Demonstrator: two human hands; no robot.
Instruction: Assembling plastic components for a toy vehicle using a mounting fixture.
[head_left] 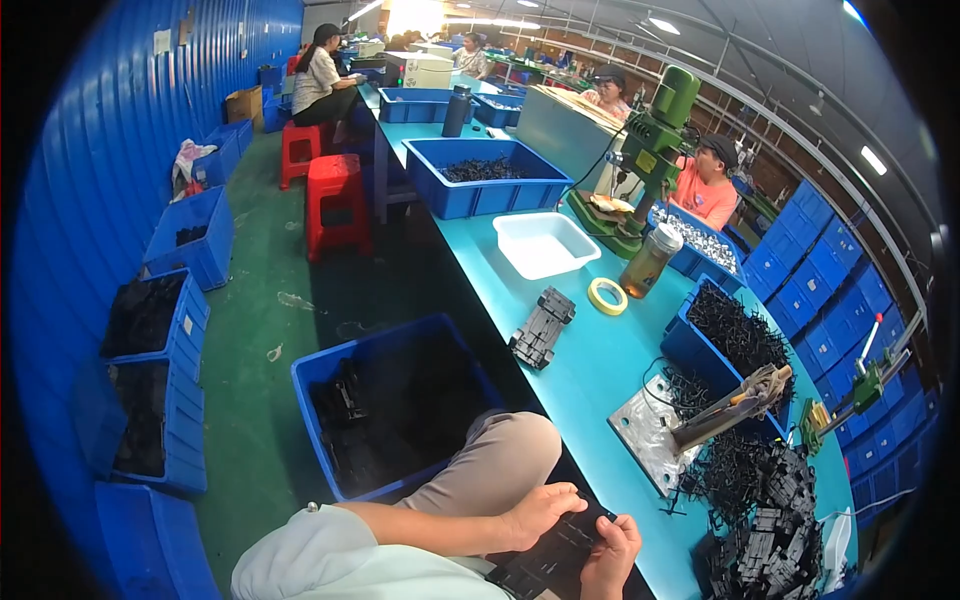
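Low in front of me, by the table edge, is a black plastic chassis-like part (562,548). My right hand (612,556) grips its right end, thumb on top. My left hand (540,514) is closed at its upper edge, fingertips pinched together; anything small between them is too small to make out. A similar black chassis (543,328) lies by itself on the teal table (500,262). To the right of my hands, a heap of black chassis parts (765,530) lies against thin, spindly black parts (712,455).
A metal-plate stand with a slanted post (650,432) is on the table. Beyond it are a yellow tape roll (607,296), a bottle (652,262), a white tub (543,244) and a green drill press (650,150). A blue bin (318,440) sits beside my leg. Co-workers sit farther off.
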